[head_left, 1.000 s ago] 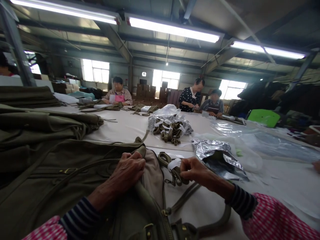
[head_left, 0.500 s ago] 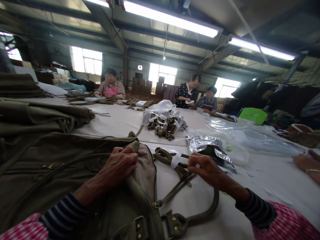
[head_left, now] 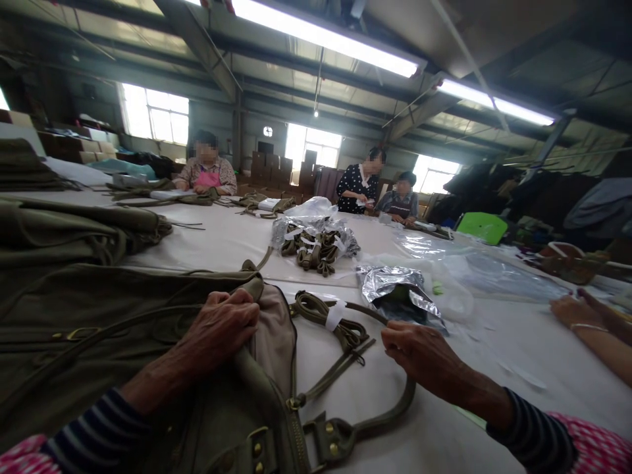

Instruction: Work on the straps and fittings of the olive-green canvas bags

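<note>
An olive-green canvas bag with brass fittings and a zipper lies in front of me, its mouth toward the right. My left hand is closed around a fold at the bag's upper edge. A rounded bag handle loops out over the white table, and my right hand is closed on its far bend. Inside the loop lies a coiled olive strap bound with a white paper band. A thin cord runs from the zipper end toward the coil.
Silvery plastic with bundled straps lies ahead; an opened foil bag is right of it. Clear plastic sheeting spreads farther right. Folded olive bags are piled left. A co-worker's hands are at right; several people sit or stand across the table.
My right hand has moved slightly right and down, away from the coiled strap, along the handle. My left hand keeps its hold on the bag. The view has shifted a little to the right.
</note>
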Motion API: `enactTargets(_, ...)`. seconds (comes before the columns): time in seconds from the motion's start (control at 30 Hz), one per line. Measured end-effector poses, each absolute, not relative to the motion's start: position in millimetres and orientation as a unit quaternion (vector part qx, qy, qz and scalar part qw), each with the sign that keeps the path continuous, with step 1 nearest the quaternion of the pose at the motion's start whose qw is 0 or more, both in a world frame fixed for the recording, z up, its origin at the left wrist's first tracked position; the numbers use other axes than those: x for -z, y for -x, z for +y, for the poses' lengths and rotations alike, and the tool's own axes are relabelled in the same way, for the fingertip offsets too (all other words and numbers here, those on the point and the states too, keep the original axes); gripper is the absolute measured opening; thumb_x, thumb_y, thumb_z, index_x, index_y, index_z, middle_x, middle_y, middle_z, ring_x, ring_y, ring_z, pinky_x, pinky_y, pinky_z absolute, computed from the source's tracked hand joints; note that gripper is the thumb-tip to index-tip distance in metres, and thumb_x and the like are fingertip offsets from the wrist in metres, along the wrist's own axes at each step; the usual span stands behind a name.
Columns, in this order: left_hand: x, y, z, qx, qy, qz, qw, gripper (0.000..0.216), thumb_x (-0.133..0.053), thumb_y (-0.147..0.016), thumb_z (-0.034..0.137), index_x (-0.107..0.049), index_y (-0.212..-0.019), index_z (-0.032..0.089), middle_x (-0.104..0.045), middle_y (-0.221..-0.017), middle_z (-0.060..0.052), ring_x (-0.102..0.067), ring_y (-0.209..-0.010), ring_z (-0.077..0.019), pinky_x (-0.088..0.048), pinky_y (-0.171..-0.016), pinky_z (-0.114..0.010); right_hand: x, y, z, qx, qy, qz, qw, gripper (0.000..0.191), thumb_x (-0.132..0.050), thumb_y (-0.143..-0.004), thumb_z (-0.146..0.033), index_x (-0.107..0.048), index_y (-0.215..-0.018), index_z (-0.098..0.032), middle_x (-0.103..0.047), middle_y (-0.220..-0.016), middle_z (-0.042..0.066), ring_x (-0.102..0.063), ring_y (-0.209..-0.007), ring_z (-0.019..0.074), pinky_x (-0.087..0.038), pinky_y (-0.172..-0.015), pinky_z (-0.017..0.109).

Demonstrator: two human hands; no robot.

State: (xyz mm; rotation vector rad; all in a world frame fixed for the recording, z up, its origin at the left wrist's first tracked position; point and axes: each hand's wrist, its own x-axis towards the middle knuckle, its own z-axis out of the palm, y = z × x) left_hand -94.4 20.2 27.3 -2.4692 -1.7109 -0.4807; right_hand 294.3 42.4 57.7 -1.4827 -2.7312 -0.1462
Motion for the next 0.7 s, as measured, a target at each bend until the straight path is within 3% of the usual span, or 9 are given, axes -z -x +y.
enactTargets(0.4, -19.8, 99.2, 23.2, 0.169, 0.813, -0.554, 0.055, 0.014, -0.052, -0.088, 0.019, -0.061, -0.078, 0.021, -0.066, -0.093, -0.001, -0.061, -0.088, -0.0193, -0.031, -0.093, -0.042, -54.1, -289.3, 43.8, -0.011, 0.466, -0.884, 0.034, 0.021, -0.05, -0.09, -0.012, -0.056, -0.071, -0.019, -0.063, -0.081, 0.001, -0.057, -0.072, 0.014, -0.03, -0.064, 0.028)
enactTargets(0.57, -22.1, 97.7, 22.9, 0.173, 0.811, -0.557, 0.045, 0.014, -0.054, -0.088, 0.02, -0.062, -0.077, 0.021, -0.066, -0.094, -0.001, -0.06, -0.089, -0.0194, -0.032, -0.093, -0.041, -51.9, -284.0, 49.7, -0.044, 0.437, -0.895, 0.073, 0.018, -0.054, -0.086, -0.012, -0.062, -0.073, -0.02, -0.065, -0.086, 0.003, -0.06, -0.087, 0.0179, -0.037, -0.072, 0.027)
enactTargets(0.7, -22.1, 95.7, 23.0, 0.196, 0.805, -0.558, 0.045, 0.016, -0.053, -0.088, 0.021, -0.062, -0.075, 0.022, -0.066, -0.091, 0.0, -0.061, -0.085, -0.0193, -0.034, -0.093, -0.041, -41.6, -273.1, 45.7, -0.075, 0.46, -0.88, 0.091, 0.017, -0.054, -0.083, -0.011, -0.067, -0.077, -0.02, -0.07, -0.083, 0.003, -0.064, -0.079, 0.0173, -0.039, -0.071, 0.027)
